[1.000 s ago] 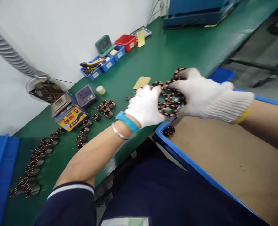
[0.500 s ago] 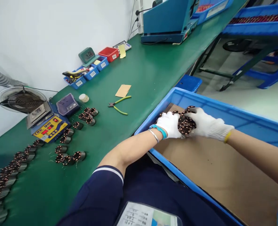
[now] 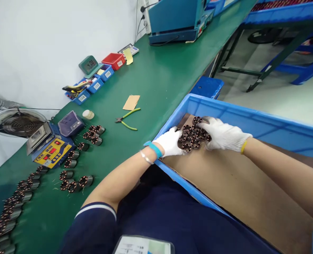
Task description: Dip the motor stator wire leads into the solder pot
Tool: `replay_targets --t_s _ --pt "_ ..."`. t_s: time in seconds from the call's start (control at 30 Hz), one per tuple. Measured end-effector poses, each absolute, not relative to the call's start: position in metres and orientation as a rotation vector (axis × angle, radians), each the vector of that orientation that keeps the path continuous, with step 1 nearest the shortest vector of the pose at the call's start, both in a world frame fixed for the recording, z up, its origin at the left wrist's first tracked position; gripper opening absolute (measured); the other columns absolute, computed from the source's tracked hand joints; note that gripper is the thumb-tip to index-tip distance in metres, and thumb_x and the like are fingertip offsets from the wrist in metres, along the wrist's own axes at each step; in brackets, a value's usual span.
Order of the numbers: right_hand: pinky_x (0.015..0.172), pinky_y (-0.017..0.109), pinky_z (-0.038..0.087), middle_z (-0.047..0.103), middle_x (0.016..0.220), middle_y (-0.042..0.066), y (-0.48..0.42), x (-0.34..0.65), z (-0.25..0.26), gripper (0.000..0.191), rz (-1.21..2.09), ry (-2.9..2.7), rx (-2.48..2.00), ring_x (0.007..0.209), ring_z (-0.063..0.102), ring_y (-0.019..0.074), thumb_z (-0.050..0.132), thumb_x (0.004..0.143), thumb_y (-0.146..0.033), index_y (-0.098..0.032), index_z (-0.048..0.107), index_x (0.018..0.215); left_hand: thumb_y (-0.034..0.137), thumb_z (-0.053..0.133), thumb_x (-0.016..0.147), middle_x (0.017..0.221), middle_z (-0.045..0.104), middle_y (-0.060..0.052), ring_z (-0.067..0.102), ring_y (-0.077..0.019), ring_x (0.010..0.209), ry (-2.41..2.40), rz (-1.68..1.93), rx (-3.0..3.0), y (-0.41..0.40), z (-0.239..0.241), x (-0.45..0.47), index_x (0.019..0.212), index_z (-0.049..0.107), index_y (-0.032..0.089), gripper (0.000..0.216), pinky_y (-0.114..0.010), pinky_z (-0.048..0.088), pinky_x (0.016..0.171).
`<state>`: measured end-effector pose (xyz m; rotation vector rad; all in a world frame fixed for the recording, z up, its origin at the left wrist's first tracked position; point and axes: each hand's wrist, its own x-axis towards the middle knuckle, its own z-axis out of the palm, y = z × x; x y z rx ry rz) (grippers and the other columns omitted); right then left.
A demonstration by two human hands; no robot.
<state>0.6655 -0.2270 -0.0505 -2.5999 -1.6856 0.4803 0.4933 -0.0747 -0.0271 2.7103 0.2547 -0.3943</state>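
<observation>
A cluster of small motor stators (image 3: 190, 135), dark rings with copper windings, stands on brown cardboard (image 3: 225, 176) inside a large blue bin (image 3: 254, 118). My left hand (image 3: 171, 141), in a white glove, cups the cluster's left side near the bin's rim, with thumb and fingers apart. On the opposite side my right hand (image 3: 222, 134), gloved too, has its fingers spread against the right-hand stators. Its fingertips partly cover a few of them. Neither hand is wrapped round a stator.
More stators (image 3: 21, 195) stand in rows on the green bench (image 3: 111, 169). Cutting pliers (image 3: 127, 120), a cardboard piece (image 3: 131, 102), a white jar (image 3: 88, 114) and a yellow-panelled device (image 3: 52, 150) lie there too. A blue stool (image 3: 206, 87) is beyond the bin.
My hands have moved apart, left hand to the left, from tightly around the stators. The cluster, earlier mostly covered and bunched between the gloves, now shows spread upright on the cardboard. The view shifted slightly.
</observation>
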Motion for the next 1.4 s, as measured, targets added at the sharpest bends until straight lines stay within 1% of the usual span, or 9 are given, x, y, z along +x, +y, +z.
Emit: replay_targets --t_s 0.13,0.3,0.47,0.57,0.7,0.93,1.03,1.2,1.4 --pt "0.103 0.048 0.043 0.049 0.145 0.017 -0.225 0.638 -0.041 0.083 0.403 -1.832 -2.490 0.128 0.049 0.0390 0.075 0.065 -0.042 -0.018 0.058 0.143 0.036 0.064 0.088 0.139 0.065 -0.007 0.064 -0.0250 0.124 0.323 -0.273 2.647 -0.063 -0.002 0.436 0.130 0.062 0.023 0.044 -0.037 0.051 0.109" --pt "0.106 0.050 0.036 0.062 0.121 0.020 -0.202 0.599 -0.051 0.041 0.300 -2.057 -2.427 0.111 0.057 0.0330 0.055 0.086 -0.031 -0.012 0.068 0.120 0.031 0.060 0.091 0.116 0.076 -0.006 0.073 -0.0188 0.104 0.627 0.439 2.368 -0.073 -0.009 0.372 0.112 0.069 0.022 0.024 -0.033 0.059 0.096" --pt "0.107 0.062 0.026 0.053 0.134 0.026 -0.173 0.592 -0.071 0.075 0.305 -1.840 -2.606 0.120 0.050 0.0409 0.068 0.076 -0.047 -0.008 0.056 0.139 0.025 0.065 0.088 0.099 0.079 -0.007 0.076 -0.0172 0.084 0.762 0.703 2.161 -0.084 -0.023 0.325 0.102 0.072 0.019 0.017 -0.028 0.063 0.079" --pt "0.107 0.071 0.017 0.048 0.141 0.029 -0.159 0.596 -0.084 0.086 0.358 -1.788 -2.650 0.132 0.040 0.0455 0.069 0.073 -0.047 -0.005 0.048 0.145 0.022 0.066 0.087 0.098 0.079 -0.007 0.076 -0.0175 0.084 0.855 0.729 2.065 -0.086 -0.026 0.310 0.100 0.073 0.019 0.015 -0.027 0.064 0.078" --pt "0.112 0.069 0.017 0.054 0.139 0.025 -0.157 0.600 -0.088 0.083 0.477 -1.801 -2.636 0.139 0.035 0.0433 0.068 0.072 -0.044 -0.007 0.051 0.144 0.021 0.065 0.087 0.099 0.080 -0.008 0.077 -0.0191 0.087 0.885 0.739 2.011 -0.085 -0.027 0.302 0.098 0.074 0.019 0.014 -0.029 0.064 0.080" --pt "0.104 0.049 0.043 0.040 0.154 0.019 -0.196 0.599 -0.072 0.101 0.370 -1.542 -2.757 0.130 0.046 0.0402 0.070 0.066 -0.059 -0.017 0.043 0.154 0.025 0.065 0.089 0.104 0.079 -0.007 0.076 -0.0197 0.091 0.883 0.661 1.991 -0.075 -0.030 0.290 0.099 0.075 0.021 0.014 -0.030 0.063 0.084" --pt "0.109 0.052 0.038 0.043 0.150 0.022 -0.213 0.594 -0.083 0.093 0.243 -1.573 -2.823 0.131 0.044 0.0421 0.071 0.066 -0.054 -0.012 0.052 0.146 0.025 0.066 0.089 0.106 0.079 -0.007 0.076 -0.0198 0.090 0.860 0.630 1.987 -0.074 -0.030 0.287 0.104 0.074 0.021 0.018 -0.031 0.064 0.083" --pt "0.108 0.055 0.035 0.048 0.143 0.028 -0.216 0.602 -0.108 0.072 0.051 -1.706 -2.766 0.130 0.044 0.0414 0.055 0.086 -0.049 -0.001 0.057 0.140 0.023 0.066 0.088 0.108 0.079 -0.006 0.076 -0.0186 0.089 0.821 0.585 2.043 -0.072 -0.029 0.286 0.105 0.073 0.022 0.018 -0.029 0.064 0.080" --pt "0.109 0.052 0.034 0.048 0.146 0.025 -0.205 0.620 -0.118 0.062 -0.065 -1.712 -2.658 0.130 0.044 0.0372 0.050 0.090 -0.042 -0.003 0.058 0.137 0.021 0.067 0.087 0.110 0.078 -0.005 0.076 -0.0165 0.093 0.765 0.589 2.077 -0.071 -0.029 0.285 0.106 0.072 0.022 0.020 -0.026 0.063 0.084"
